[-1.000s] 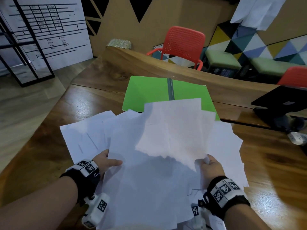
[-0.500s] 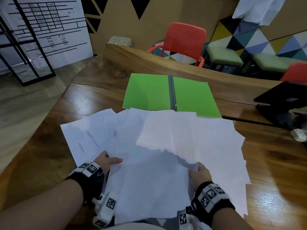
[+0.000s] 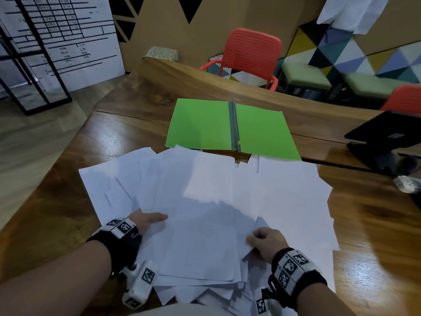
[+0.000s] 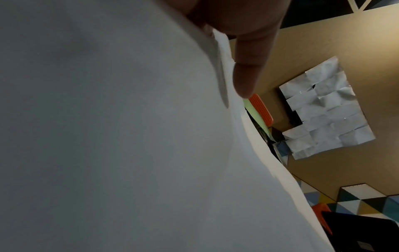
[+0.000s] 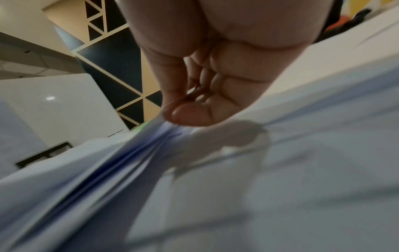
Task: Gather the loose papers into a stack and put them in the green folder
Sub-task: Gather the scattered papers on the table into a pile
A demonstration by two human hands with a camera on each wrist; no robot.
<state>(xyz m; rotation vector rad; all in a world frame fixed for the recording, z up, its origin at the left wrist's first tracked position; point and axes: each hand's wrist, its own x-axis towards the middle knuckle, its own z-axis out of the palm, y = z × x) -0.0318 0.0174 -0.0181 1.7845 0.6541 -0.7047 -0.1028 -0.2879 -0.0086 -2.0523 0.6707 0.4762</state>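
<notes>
While the open green card folder (image 3: 200,124) is lying bare mid-table on the glossy brown wooden table (image 3: 376,258), both hands, left hand (image 3: 145,222) and right hand (image 3: 266,242), are pinching loose white paper sheets (image 3: 205,197) at its near edge.

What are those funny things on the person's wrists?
Each bare forearm wears a black wrist strap. The left wrist strap and the right wrist strap carry white blocks printed with black square codes. A small white camera with the same codes hangs under the left wrist.

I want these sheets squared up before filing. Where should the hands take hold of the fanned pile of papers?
Probably the pile of papers by its left and right edges, one hand per side, pushing inward. It fans wide across the table, near corners bunched, so side pressure should align it before the green folder.
</notes>
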